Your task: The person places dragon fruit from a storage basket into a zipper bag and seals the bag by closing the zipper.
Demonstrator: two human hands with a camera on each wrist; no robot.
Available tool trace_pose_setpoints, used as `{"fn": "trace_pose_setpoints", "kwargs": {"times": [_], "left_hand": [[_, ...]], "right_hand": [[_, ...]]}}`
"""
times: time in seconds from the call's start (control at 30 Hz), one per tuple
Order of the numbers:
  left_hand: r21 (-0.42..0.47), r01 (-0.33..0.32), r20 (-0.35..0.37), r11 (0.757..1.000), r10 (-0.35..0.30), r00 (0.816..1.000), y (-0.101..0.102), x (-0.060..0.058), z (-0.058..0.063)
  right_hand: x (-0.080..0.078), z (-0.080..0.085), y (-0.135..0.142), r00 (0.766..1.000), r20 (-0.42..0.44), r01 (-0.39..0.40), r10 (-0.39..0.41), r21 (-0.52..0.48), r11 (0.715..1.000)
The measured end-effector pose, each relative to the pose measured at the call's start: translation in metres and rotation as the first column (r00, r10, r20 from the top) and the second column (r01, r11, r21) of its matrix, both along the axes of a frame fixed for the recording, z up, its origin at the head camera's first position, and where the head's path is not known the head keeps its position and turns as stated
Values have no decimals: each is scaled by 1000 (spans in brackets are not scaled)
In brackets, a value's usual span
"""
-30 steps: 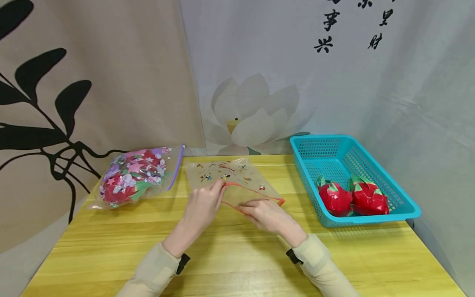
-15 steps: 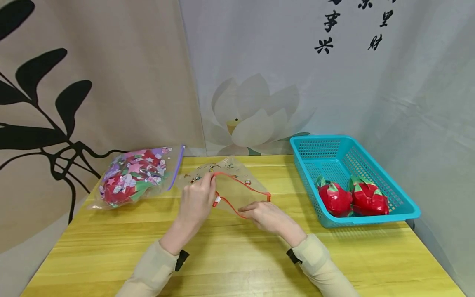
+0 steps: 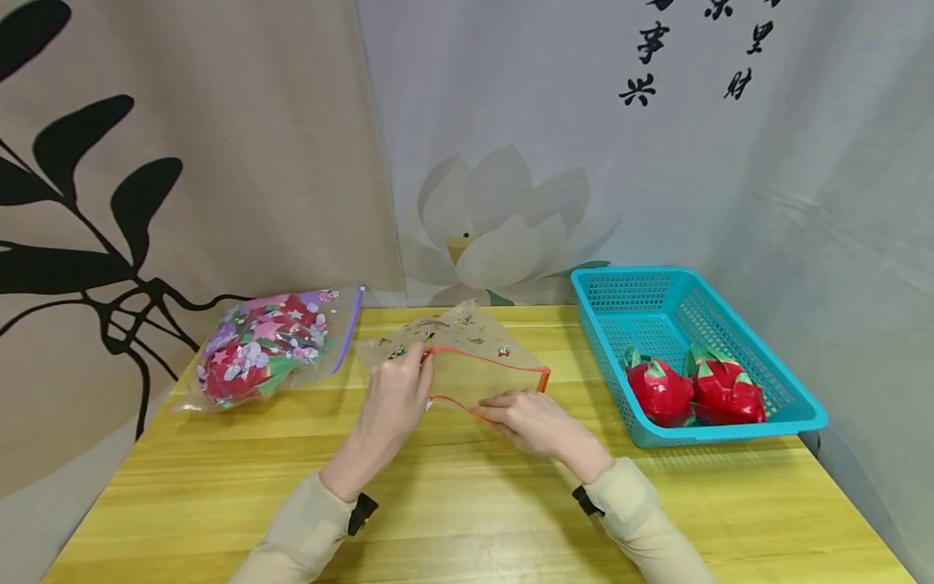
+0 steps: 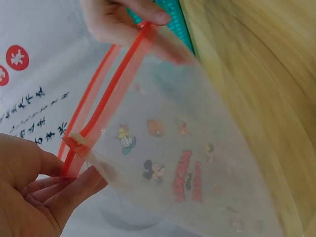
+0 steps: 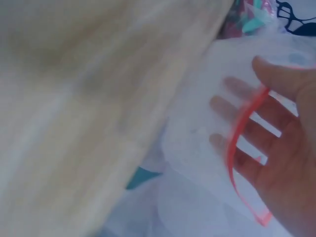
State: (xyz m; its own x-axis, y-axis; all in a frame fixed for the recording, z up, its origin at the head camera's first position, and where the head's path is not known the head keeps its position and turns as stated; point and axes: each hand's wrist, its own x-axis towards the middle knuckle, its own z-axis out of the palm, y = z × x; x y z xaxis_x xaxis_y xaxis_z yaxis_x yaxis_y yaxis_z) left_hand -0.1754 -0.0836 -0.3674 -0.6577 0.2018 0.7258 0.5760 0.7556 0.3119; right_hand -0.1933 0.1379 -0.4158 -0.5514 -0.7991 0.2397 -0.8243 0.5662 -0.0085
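A clear zip bag [image 3: 467, 328] with a red-orange zip rim and small cartoon prints stands with its mouth parted above the wooden table. My left hand [image 3: 394, 393] pinches the rim at one end between thumb and fingers, plain in the left wrist view, where the bag's printed side [image 4: 153, 173] faces the camera. At the near side of the mouth is my right hand [image 3: 536, 422]. Its fairly straight fingers [image 5: 254, 131] reach past the red rim inside the clear plastic, with the thumb outside and apart from them. Nothing shows inside the bag except these fingers.
To the left lies a filled zip bag [image 3: 263, 349] with a purple zip and red-and-green contents. A blue plastic basket [image 3: 791, 397] on the right holds two red dragon-fruit-like items [image 3: 726, 393] with green tips. Behind the table [image 3: 467, 519] hangs a printed curtain [image 3: 511, 97].
The bag's mouth has widened since the first frame. My left hand moved left and up with the rim, then slightly back right. The right hand shifted only a little.
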Motion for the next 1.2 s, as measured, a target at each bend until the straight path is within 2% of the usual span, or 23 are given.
{"fn": "trace_pose_setpoints", "kwargs": {"times": [0.13, 0.23, 0.4, 0.5, 0.6, 0.7, 0.77, 0.87, 1.03, 1.07, 1.13, 1.2], "left_hand": [[29, 8, 46, 1000, -9, 999, 1, 0, 1], [39, 7, 60, 999, -10, 998, 1, -1, 0], [44, 10, 55, 999, -12, 998, 1, -2, -2], [44, 14, 52, 999, -17, 999, 1, -3, -3], [44, 15, 55, 999, -17, 998, 1, -3, -3], [41, 12, 62, 999, -15, 998, 1, -3, -4], [40, 13, 64, 999, -15, 998, 0, -3, -4], [36, 18, 63, 999, -20, 998, 0, -3, -5], [31, 19, 60, 999, -20, 998, -1, -4, -5], [30, 18, 61, 999, -20, 998, -1, -4, -5], [25, 17, 62, 1000, -18, 998, -1, -4, -5], [23, 19, 64, 1000, -20, 998, -1, -4, -5]], "right_hand": [[3, 23, 13, 999, -42, -19, 18, -5, 1000], [4, 47, 29, 997, -74, 22, -21, 3, 1000], [1, 84, 68, 976, -66, 207, -206, 10, 978], [-5, 100, 98, 937, 2, 351, -351, 14, 936], [-14, 110, 133, 862, 104, 492, -495, 54, 869], [-26, 113, 169, 762, 203, 603, -615, 124, 788], [-33, 111, 193, 691, 251, 654, -678, 185, 734], [-40, 103, 225, 614, 288, 681, -735, 278, 678], [-45, 89, 258, 507, 369, 667, -779, 404, 626], [-45, 86, 262, 478, 402, 662, -781, 420, 621], [-45, 82, 268, 404, 465, 664, -788, 444, 602], [-44, 77, 271, 362, 502, 662, -785, 455, 596]]}}
